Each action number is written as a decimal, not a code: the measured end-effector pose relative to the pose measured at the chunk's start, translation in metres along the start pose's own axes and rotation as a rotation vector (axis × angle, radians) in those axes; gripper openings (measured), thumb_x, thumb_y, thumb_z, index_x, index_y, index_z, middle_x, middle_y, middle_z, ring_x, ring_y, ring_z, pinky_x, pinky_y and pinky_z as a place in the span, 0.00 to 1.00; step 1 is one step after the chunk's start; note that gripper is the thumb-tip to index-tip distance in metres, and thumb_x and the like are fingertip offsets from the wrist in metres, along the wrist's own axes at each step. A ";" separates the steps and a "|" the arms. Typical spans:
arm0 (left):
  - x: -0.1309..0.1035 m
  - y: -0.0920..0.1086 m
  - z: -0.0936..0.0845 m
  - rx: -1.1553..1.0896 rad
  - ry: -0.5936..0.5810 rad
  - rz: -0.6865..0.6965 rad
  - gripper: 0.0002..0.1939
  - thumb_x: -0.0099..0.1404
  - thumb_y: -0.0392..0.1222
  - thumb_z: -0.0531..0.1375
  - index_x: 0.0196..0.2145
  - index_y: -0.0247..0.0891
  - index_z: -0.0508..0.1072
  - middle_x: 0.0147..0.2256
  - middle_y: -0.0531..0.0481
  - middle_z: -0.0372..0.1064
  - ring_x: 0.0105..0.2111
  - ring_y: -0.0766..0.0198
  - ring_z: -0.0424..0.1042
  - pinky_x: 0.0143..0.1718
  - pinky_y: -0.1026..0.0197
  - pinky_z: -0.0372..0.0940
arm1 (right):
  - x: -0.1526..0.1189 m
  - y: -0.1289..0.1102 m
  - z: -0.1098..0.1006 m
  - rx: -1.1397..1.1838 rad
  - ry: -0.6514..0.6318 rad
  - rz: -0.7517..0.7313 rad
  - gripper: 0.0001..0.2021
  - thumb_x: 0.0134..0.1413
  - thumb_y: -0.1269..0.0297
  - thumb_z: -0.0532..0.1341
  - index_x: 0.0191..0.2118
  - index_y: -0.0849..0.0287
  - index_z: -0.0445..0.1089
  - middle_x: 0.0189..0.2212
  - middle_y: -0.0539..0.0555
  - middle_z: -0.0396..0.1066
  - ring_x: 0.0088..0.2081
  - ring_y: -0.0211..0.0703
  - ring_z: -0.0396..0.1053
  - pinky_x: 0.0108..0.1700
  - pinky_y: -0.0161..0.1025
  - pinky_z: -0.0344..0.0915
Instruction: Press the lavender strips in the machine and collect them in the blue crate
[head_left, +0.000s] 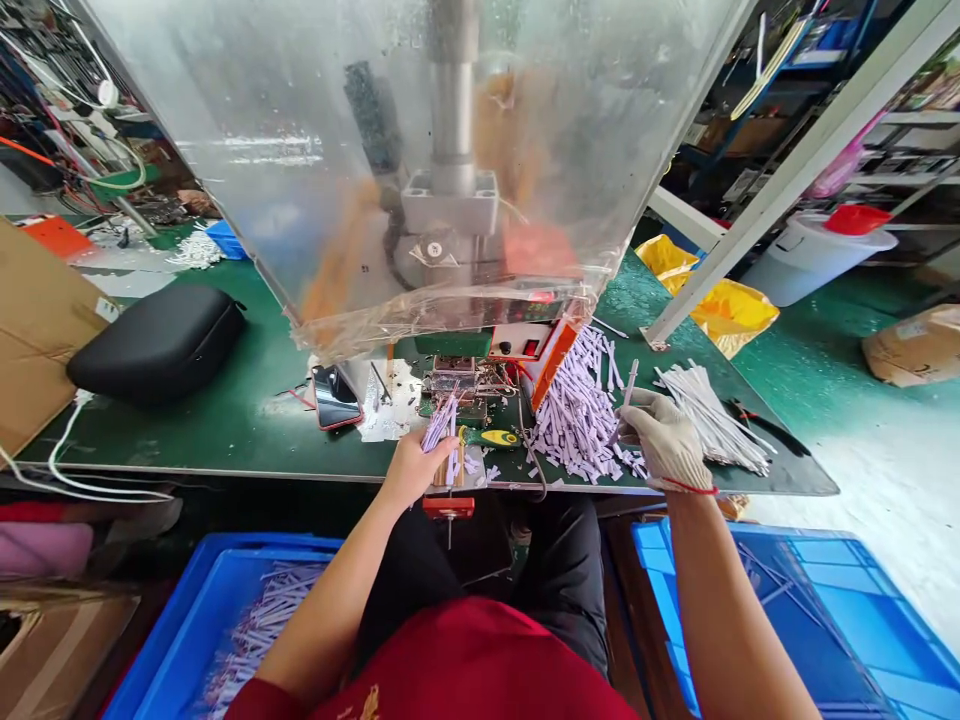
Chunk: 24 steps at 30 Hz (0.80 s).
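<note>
My bare left hand (pixel 411 468) is closed round a bunch of thin lavender strips (pixel 442 422) at the table's front edge, before a small metal press fixture (pixel 454 378). Beside it lies a screwdriver (pixel 499 438) with a yellow and green handle. My right hand (pixel 664 438) wears a white knitted glove, its fingers pinched on a pale strip (pixel 632 378) that points upward. To its left spreads a heap of loose lavender strips (pixel 581 410). A pile of longer white strips (pixel 709 415) lies just right of the glove.
A cloudy plastic shield (pixel 300 150) hangs over the fixture. On the green table are a phone (pixel 335 397), a black case (pixel 157 342) and dark-handled pliers (pixel 772 428). Blue bins (pixel 217 570) stand below on both sides. A white metal post (pixel 795 170) rises at right.
</note>
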<state>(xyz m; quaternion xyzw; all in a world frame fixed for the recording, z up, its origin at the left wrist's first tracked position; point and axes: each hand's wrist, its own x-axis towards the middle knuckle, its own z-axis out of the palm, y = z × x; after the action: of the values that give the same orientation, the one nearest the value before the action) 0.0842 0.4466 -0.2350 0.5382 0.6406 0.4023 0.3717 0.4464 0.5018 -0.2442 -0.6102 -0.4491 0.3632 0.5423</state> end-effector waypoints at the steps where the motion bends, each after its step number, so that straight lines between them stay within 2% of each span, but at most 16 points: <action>1: -0.001 0.001 -0.002 -0.029 -0.023 -0.010 0.18 0.59 0.55 0.64 0.23 0.36 0.74 0.12 0.58 0.56 0.13 0.69 0.57 0.17 0.65 0.51 | -0.012 -0.007 0.005 0.120 -0.038 0.014 0.17 0.45 0.56 0.66 0.40 0.59 0.72 0.24 0.51 0.70 0.21 0.39 0.67 0.24 0.36 0.65; 5: -0.012 0.005 -0.017 -0.235 -0.123 -0.025 0.17 0.60 0.53 0.63 0.23 0.37 0.72 0.10 0.60 0.54 0.11 0.71 0.53 0.16 0.66 0.50 | -0.067 -0.039 0.045 0.342 -0.343 0.111 0.15 0.52 0.50 0.65 0.32 0.57 0.69 0.19 0.49 0.66 0.16 0.34 0.59 0.15 0.32 0.55; 7: -0.021 0.004 -0.026 -0.341 -0.101 -0.024 0.17 0.60 0.53 0.64 0.22 0.37 0.71 0.09 0.61 0.52 0.11 0.72 0.52 0.16 0.67 0.49 | -0.089 -0.050 0.075 0.353 -0.532 0.122 0.16 0.55 0.48 0.64 0.30 0.57 0.67 0.18 0.49 0.67 0.14 0.33 0.58 0.14 0.31 0.54; 9: -0.029 0.001 -0.034 -0.432 -0.037 -0.024 0.18 0.59 0.53 0.65 0.23 0.37 0.71 0.08 0.62 0.49 0.10 0.73 0.51 0.16 0.67 0.49 | -0.104 -0.054 0.106 0.321 -0.647 0.110 0.17 0.56 0.48 0.63 0.29 0.57 0.65 0.16 0.47 0.66 0.13 0.33 0.57 0.13 0.31 0.54; 12: -0.040 -0.006 -0.045 -0.492 0.021 -0.028 0.19 0.59 0.55 0.65 0.26 0.36 0.72 0.09 0.62 0.49 0.11 0.73 0.52 0.16 0.68 0.48 | -0.111 -0.052 0.149 0.276 -0.647 0.119 0.17 0.55 0.49 0.62 0.27 0.57 0.61 0.14 0.45 0.64 0.12 0.32 0.58 0.12 0.29 0.55; 15: -0.047 -0.013 -0.052 -0.492 0.031 -0.059 0.20 0.59 0.57 0.66 0.28 0.35 0.73 0.11 0.62 0.51 0.11 0.74 0.52 0.15 0.69 0.47 | -0.109 -0.046 0.177 0.274 -0.591 0.176 0.17 0.53 0.50 0.62 0.26 0.56 0.60 0.14 0.43 0.62 0.12 0.33 0.59 0.12 0.29 0.56; 19: -0.053 -0.020 -0.056 -0.472 0.069 -0.096 0.22 0.56 0.59 0.67 0.28 0.34 0.73 0.15 0.59 0.58 0.12 0.75 0.52 0.14 0.69 0.45 | -0.105 -0.040 0.191 0.258 -0.564 0.228 0.16 0.51 0.51 0.61 0.25 0.55 0.59 0.12 0.41 0.58 0.11 0.35 0.60 0.10 0.30 0.56; 24: -0.057 -0.021 -0.058 -0.407 0.003 -0.046 0.23 0.61 0.59 0.63 0.23 0.34 0.73 0.13 0.57 0.57 0.13 0.74 0.51 0.15 0.68 0.46 | -0.099 -0.038 0.194 0.287 -0.556 0.267 0.15 0.49 0.51 0.62 0.26 0.55 0.61 0.13 0.41 0.59 0.11 0.35 0.60 0.10 0.30 0.56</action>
<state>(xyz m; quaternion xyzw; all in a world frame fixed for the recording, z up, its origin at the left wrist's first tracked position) 0.0317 0.3817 -0.2285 0.4368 0.5588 0.5157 0.4806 0.2265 0.4737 -0.2398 -0.4588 -0.4403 0.6429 0.4270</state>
